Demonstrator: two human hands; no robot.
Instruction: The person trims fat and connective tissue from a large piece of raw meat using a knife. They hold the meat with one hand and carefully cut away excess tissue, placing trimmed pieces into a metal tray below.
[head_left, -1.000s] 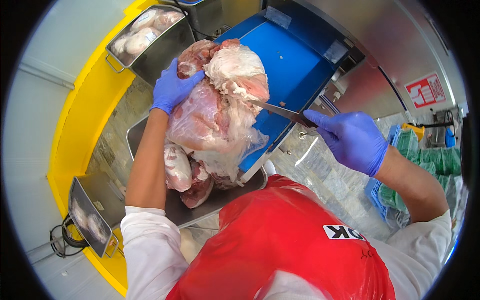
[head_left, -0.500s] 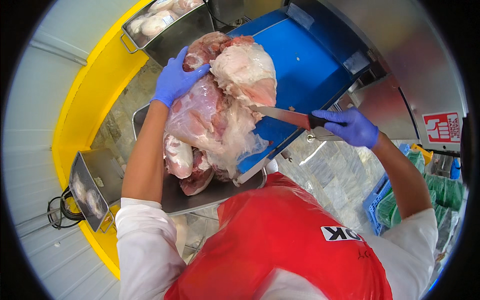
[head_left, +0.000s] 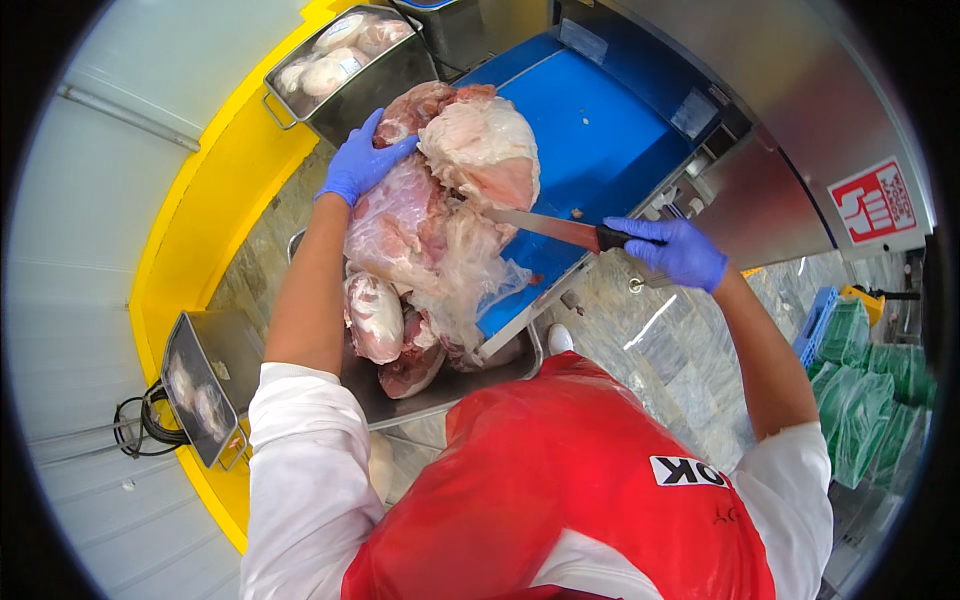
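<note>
A large cut of raw meat (head_left: 395, 215), pink with pale fat and a loose, thin whitish membrane (head_left: 465, 265), lies over the left end of a blue conveyor belt (head_left: 590, 110). My left hand (head_left: 365, 163), in a blue-purple glove, grips its far left side, thumb spread across the top and some fingers hidden behind the meat. Gloved the same way, my right hand (head_left: 680, 252) is closed round the dark handle of a long knife (head_left: 555, 227). The blade points left, its tip against the meat beside the membrane, below a rounded pale lobe (head_left: 485, 150).
Below the belt's end, a metal tub (head_left: 400, 408) holds more meat pieces (head_left: 374, 318). Another metal bin (head_left: 372, 85) with pale pieces stands far left, and a smaller one (head_left: 215, 345) stands by the yellow barrier (head_left: 170, 250). A steel housing (head_left: 770, 200) borders the right.
The whole view has shifted slightly as my head moved. The knife tip sits a little further left against the meat. Both hands keep their holds.
</note>
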